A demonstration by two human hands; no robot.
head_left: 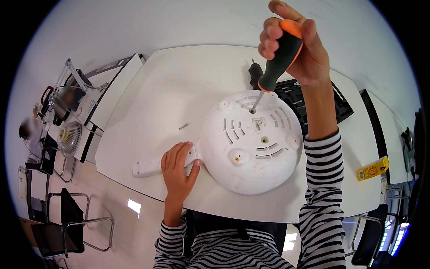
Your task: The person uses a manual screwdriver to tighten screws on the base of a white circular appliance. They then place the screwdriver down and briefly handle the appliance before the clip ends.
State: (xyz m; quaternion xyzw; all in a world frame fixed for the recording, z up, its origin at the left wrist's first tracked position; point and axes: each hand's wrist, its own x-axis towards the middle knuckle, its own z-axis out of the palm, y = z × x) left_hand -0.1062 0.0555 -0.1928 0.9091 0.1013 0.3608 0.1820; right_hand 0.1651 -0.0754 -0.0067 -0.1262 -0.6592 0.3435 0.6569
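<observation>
Lying on worktop (pixel 154 85): white round housing (pixel 224 158), screwdriver (pixel 281 56) tip in one hole.
Right hand (pixel 311 62) grip pinches screwdriver handle; left hand (pixel 178 172) grip spread over jutting white bar (pixel 148 167), thumb apart. Small screw (pixel 184 126) left of housing; black tool (pixel 255 74) and open black tool case (pixel 341 106) behind; yellow carton (pixel 371 169) near worktop's right edge.

Smooth matt plastic housing (pixel 251 177), metal screwdriver shaft (pixel 258 100), smooth tabletop (pixel 170 85), cloth sleeves (pixel 323 179)
</observation>
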